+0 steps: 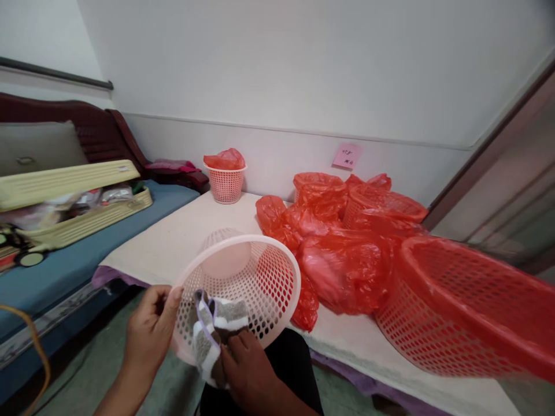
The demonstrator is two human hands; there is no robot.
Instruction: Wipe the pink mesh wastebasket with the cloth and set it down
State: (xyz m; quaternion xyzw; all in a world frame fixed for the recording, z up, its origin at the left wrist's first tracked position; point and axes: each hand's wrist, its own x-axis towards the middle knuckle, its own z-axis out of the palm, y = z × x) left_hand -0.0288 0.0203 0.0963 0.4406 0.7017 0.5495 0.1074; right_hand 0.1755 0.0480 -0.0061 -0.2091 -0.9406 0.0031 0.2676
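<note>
My left hand [150, 329] grips the rim of a pale pink perforated plastic basket [255, 277], tilted so its opening faces me. My right hand [247, 367] holds a grey, white and purple striped cloth [214, 332] pressed against the basket's lower rim and inner wall. The basket hovers just off the near edge of a cream-covered table [182, 237].
Several baskets lined with red plastic bags [347, 260] crowd the table's middle and right; a large one [468, 306] is nearest. A small pink basket with a red bag [225, 176] stands at the back. A yellow case [78, 202] lies on a blue bed at left.
</note>
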